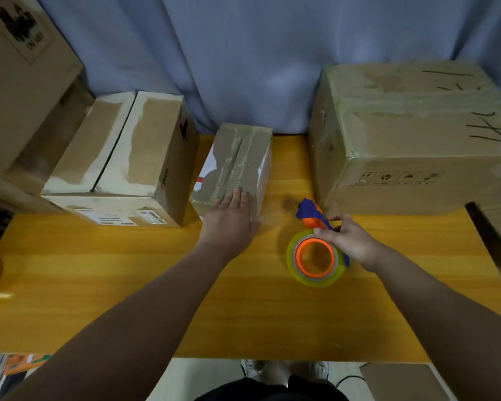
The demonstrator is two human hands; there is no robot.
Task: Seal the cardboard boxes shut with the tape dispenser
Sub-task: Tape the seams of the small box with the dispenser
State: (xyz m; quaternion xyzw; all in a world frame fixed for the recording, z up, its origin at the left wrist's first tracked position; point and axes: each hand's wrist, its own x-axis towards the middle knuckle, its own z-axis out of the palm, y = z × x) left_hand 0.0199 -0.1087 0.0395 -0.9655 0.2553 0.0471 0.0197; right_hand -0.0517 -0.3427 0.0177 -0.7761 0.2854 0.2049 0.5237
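Yellow-orange wood of the worktop (258, 299) fills the near ground, and right of centre on it I have the tape dispenser (315, 273), clear roll on an orange core toward me, blue-and-orange handle pointing away. The right hand (347, 241) holds that handle with curled fingers, more a fingertip pinch than a full grasp, so I judge the dispenser could twist or slip once I lift it and drag tape. I cannot make out a free tape end; if it has stuck back to the roll, the first pull will lay nothing. Just beyond, the left hand (229, 221) lies flat, fingers straight, on the near end of the small box (237, 163). It pins only that end, so a hard pull could skid the box. The forearms reach in from both lower corners. Farther left stands a medium box (122, 151) with a dark gap along its seam, farther right a large box (411, 134), and a blue curtain (243, 53) behind.
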